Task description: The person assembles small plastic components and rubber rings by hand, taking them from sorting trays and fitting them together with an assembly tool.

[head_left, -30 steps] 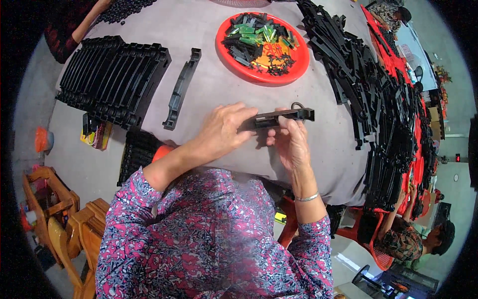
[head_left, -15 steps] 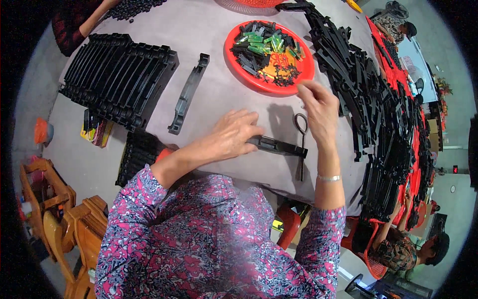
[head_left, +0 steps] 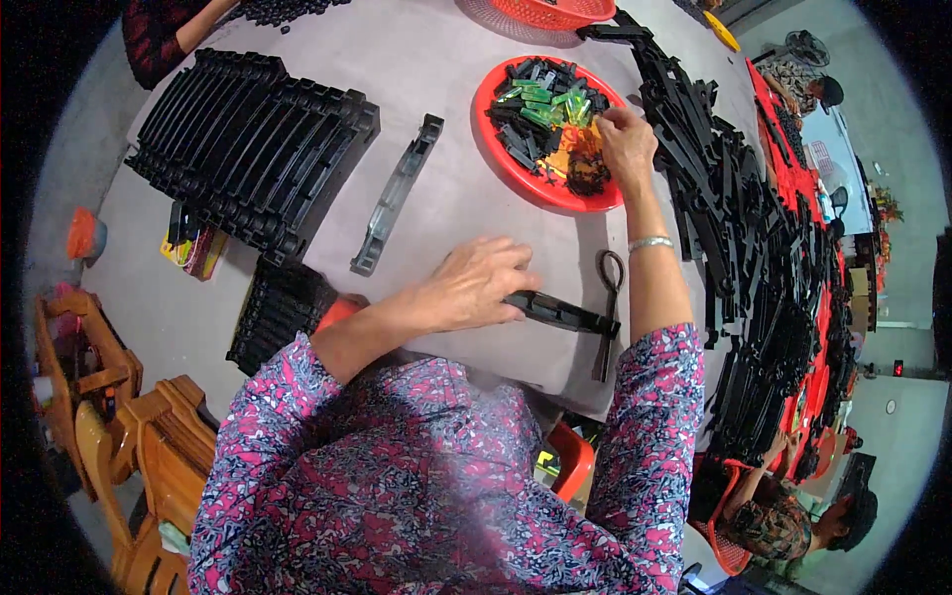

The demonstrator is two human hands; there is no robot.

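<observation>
My left hand (head_left: 478, 285) is closed on one end of a long black plastic piece (head_left: 563, 314) lying on the table in front of me. The far end of that piece rests across a dark metal tool with a looped handle (head_left: 610, 266). Over the right side of a red round plate (head_left: 486, 124), my right hand (head_left: 629, 151) has its fingertips pinched together; whatever is between them is hidden. Small black pieces (head_left: 589, 177), green clear strips (head_left: 540, 96) and short black blocks fill the plate. A single long piece, black and greyish (head_left: 397, 193), lies apart, left of the plate.
Black pieces stand in a neat row (head_left: 253, 149) at the left. A long heap of black pieces (head_left: 724, 208) runs down the right side. A red basket (head_left: 555, 12) sits at the back. Other people work at the far left (head_left: 164, 40) and right (head_left: 783, 516).
My right hand has moved away from me, from beside the plate's near edge to over its right side. My left hand still grips the black plastic piece. The whole view has shifted slightly.
</observation>
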